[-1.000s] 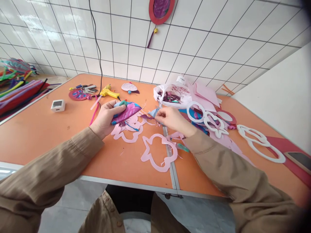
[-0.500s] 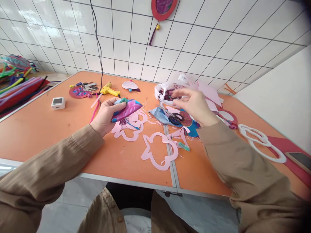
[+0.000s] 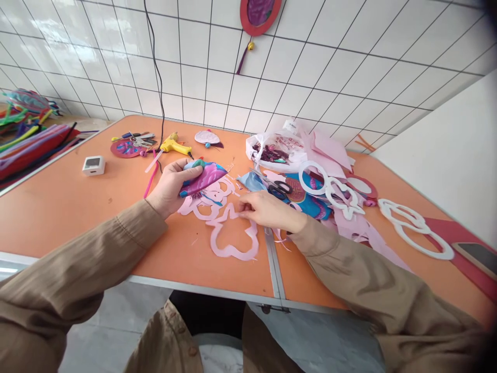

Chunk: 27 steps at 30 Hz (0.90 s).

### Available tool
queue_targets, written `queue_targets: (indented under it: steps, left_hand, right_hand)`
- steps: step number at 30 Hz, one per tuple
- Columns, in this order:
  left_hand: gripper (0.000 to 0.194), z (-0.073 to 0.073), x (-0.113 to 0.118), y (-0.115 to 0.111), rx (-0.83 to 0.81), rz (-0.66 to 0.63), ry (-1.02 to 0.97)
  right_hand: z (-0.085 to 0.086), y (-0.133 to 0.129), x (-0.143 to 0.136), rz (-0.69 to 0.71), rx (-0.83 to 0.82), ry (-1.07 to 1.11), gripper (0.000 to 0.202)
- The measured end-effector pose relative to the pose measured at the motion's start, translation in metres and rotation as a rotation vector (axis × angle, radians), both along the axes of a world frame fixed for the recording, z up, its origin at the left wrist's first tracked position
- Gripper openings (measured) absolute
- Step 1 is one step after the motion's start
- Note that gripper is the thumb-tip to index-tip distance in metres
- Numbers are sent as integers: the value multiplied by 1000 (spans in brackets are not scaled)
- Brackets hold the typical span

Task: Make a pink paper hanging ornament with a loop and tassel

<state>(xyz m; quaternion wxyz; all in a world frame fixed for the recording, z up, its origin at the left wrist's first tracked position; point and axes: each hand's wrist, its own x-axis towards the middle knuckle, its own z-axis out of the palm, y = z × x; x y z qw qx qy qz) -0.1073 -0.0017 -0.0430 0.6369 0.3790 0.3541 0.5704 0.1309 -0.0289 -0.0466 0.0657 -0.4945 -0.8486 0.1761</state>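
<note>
My left hand (image 3: 171, 184) is closed around a folded, padded fabric piece (image 3: 205, 178) in purple, pink and blue, with a bit of green under the thumb. Low over the table, my right hand (image 3: 266, 210) has its fingertips pinched at the upper right edge of a pink cut-out outline (image 3: 235, 254). Other pink cut-out scraps (image 3: 212, 207) lie in a heap below the fabric piece. Black-handled scissors (image 3: 280, 189) rest on blue patterned fabric just beyond my right hand.
A yellow glue gun (image 3: 175, 145), keys (image 3: 143, 140) and a small white box (image 3: 93, 165) are on the left. At the back stands a plastic bag (image 3: 298, 155) with dark red tassels. White ring shapes (image 3: 423, 230) and a phone (image 3: 479, 259) lie on the right.
My right hand has come down and left from above the bag to the pink outline. That outline has shifted left and turned. My left hand keeps its hold on the fabric piece.
</note>
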Motion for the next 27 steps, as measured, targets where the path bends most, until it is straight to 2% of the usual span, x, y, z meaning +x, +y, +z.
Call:
queue_targets:
  steps: [5, 8, 10, 12, 15, 18, 23, 27]
  left_hand:
    - [29, -2, 0, -1, 14, -33, 2]
    - [32, 0, 3, -4, 32, -31, 22]
    - [32, 2, 3, -5, 66, 7, 48]
    - [32, 7, 1, -3, 112, 94, 60]
    - [30, 14, -6, 3, 166, 238, 43]
    - [27, 16, -10, 7, 181, 292, 22]
    - [29, 6, -3, 1, 166, 202, 74]
    - [32, -2, 4, -8, 206, 57, 229]
  right_hand:
    - [-7, 1, -9, -96, 141, 111, 21]
    - [-9, 7, -4, -59, 274, 270, 18]
    - [-11, 13, 0, 2, 374, 345, 17]
    - [-14, 19, 0, 95, 432, 324, 21]
    - [-22, 22, -9, 282, 397, 215, 25]
    - [-30, 19, -24, 368, 324, 142, 26]
    - [-34, 14, -35, 303, 257, 265, 32]
    - [-27, 15, -25, 14, 160, 648, 17]
